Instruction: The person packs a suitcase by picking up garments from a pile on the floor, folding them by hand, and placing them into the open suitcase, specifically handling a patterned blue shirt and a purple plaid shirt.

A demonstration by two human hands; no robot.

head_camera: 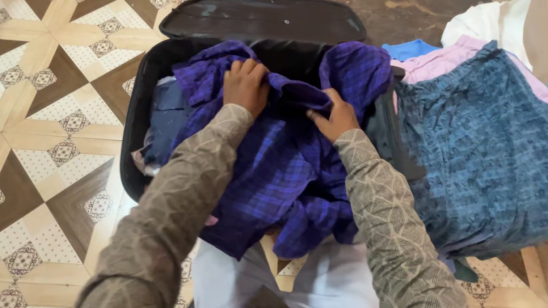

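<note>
Left hand [246,85] and right hand [333,118] both closed, gripping purple plaid shirt [279,169] over open black suitcase [146,82]; blue folded clothes [487,151] right.

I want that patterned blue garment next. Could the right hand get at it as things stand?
Probably yes: the patterned blue garment lies uncovered atop the pile beside the suitcase, though the right hand now grips the purple checked shirt.

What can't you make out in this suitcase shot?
- Suitcase contents: head view, covered by the purple checked shirt.
- Left hand and right hand fingertips: buried in shirt folds.
- Clothes pile lower layers: hidden under the blue patterned garment on top.
</note>
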